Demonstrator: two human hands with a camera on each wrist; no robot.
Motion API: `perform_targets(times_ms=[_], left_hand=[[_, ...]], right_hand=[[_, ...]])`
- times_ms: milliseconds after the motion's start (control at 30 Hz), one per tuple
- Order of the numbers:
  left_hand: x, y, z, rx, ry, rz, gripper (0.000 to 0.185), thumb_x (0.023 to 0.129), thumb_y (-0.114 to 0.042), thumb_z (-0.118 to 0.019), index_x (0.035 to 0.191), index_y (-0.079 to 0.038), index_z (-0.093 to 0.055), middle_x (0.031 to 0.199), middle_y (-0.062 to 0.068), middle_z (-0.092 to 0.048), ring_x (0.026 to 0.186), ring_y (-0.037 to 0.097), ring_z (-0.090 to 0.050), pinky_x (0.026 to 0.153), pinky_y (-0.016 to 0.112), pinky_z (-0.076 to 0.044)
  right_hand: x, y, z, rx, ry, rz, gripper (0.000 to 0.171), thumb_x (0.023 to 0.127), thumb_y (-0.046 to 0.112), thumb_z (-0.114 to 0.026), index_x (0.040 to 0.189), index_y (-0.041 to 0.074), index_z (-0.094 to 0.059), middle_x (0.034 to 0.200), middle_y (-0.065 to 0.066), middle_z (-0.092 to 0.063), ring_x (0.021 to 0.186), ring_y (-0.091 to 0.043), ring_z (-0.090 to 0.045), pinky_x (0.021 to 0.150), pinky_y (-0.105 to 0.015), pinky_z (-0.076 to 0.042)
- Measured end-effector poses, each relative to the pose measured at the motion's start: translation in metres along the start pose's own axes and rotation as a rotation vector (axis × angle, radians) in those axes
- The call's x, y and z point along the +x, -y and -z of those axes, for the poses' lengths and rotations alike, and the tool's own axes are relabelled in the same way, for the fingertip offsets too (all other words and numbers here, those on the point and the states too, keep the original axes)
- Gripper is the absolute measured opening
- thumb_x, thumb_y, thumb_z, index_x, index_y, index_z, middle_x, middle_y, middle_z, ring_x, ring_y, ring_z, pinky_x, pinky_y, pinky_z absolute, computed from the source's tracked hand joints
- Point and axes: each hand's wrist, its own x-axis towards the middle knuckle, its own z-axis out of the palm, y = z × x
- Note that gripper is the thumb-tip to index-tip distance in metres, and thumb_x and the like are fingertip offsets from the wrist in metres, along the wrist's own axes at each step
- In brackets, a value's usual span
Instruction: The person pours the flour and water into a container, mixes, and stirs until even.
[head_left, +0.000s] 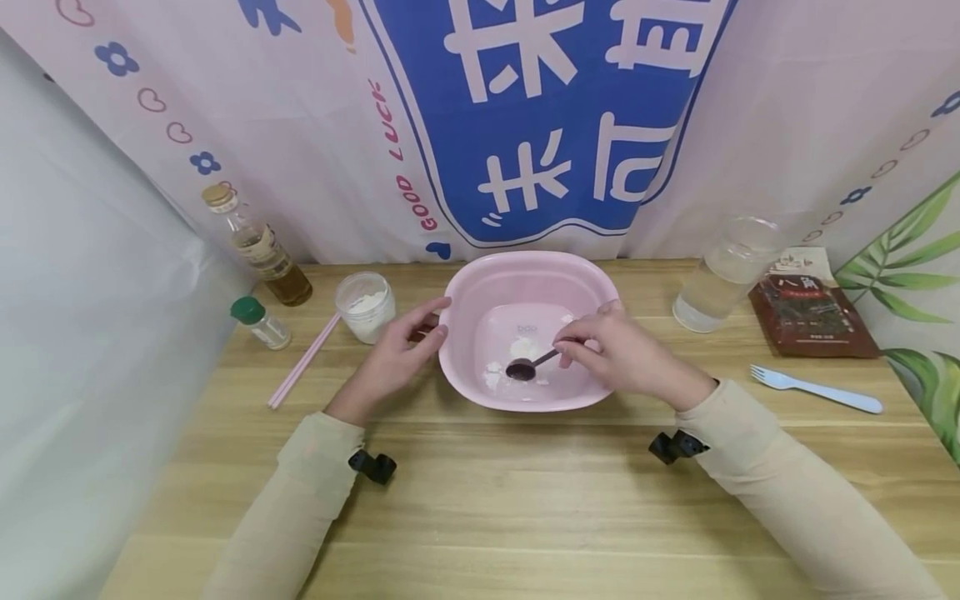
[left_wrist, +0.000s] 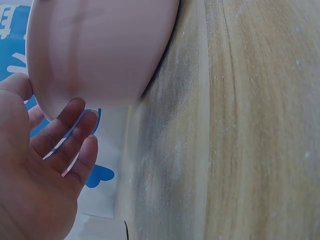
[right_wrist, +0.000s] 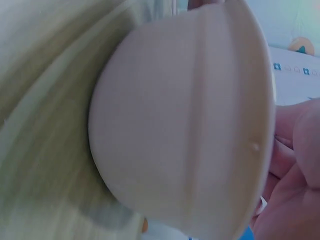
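Inside pink basin [head_left: 540, 287], spoon [head_left: 525, 367] in right hand [head_left: 622, 352]

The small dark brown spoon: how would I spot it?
On the wood-grain table sits a wide pink basin holding white powder. Over its floor, the right hand pinches the spoon by its handle. It alone is dark amid pale pink and white.

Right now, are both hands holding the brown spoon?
No, only the right hand holds the brown spoon, while the left hand touches the pink basin.
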Motion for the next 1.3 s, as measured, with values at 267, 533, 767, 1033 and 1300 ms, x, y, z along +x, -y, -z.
perform_targets(times_ms=[267,533,767,1033,1300], left_hand=[[0.0,-0.001,0.0,-0.012,-0.01,-0.014,0.05,0.11,-0.017,-0.061,0.158,-0.007,-0.053,0.123,0.022,-0.073,0.104,0.03,-0.07,0.089,0.025,-0.059],[0.0,-0.001,-0.001,-0.005,-0.008,-0.02,0.05,0.11,-0.017,-0.06,0.158,-0.006,-0.053,0.123,0.023,-0.074,0.104,0.031,-0.07,0.09,0.025,-0.058],[0.0,-0.001,-0.001,0.001,-0.009,-0.018,0.05,0.11,-0.018,-0.06,0.158,-0.007,-0.053,0.124,0.023,-0.074,0.105,0.031,-0.07,0.092,0.031,-0.059],[-0.001,-0.001,-0.001,-0.005,-0.022,-0.012,0.049,0.11,-0.016,-0.06,0.158,-0.006,-0.053,0.124,0.024,-0.073,0.104,0.032,-0.069,0.089,0.026,-0.058],[0.0,-0.001,-0.001,0.0,-0.021,-0.016,0.049,0.11,-0.016,-0.06,0.158,-0.006,-0.054,0.125,0.024,-0.074,0.106,0.033,-0.07,0.091,0.027,-0.058]], right_hand=[[0.004,-0.01,0.002,-0.129,-0.19,-0.011,0.013,0.104,0.008,-0.07,0.106,0.002,-0.081,0.087,-0.002,-0.082,0.09,-0.027,-0.073,0.094,-0.046,-0.032],[0.011,-0.003,-0.008,-0.014,-0.092,-0.017,0.014,0.106,0.012,-0.069,0.106,0.006,-0.082,0.088,0.0,-0.083,0.079,-0.015,-0.067,0.101,-0.047,-0.037],[0.007,-0.003,-0.001,-0.039,-0.099,-0.04,0.013,0.104,0.009,-0.069,0.102,0.004,-0.081,0.078,0.004,-0.079,0.074,-0.017,-0.061,0.096,-0.045,-0.035],[0.013,-0.008,-0.003,-0.045,-0.157,-0.099,0.017,0.106,0.009,-0.067,0.109,0.0,-0.081,0.087,-0.004,-0.083,0.09,-0.027,-0.075,0.101,-0.048,-0.038],[0.015,-0.001,-0.01,0.087,-0.072,-0.078,0.016,0.106,0.012,-0.068,0.108,0.004,-0.083,0.086,-0.001,-0.083,0.097,-0.024,-0.077,0.078,-0.031,-0.054]])
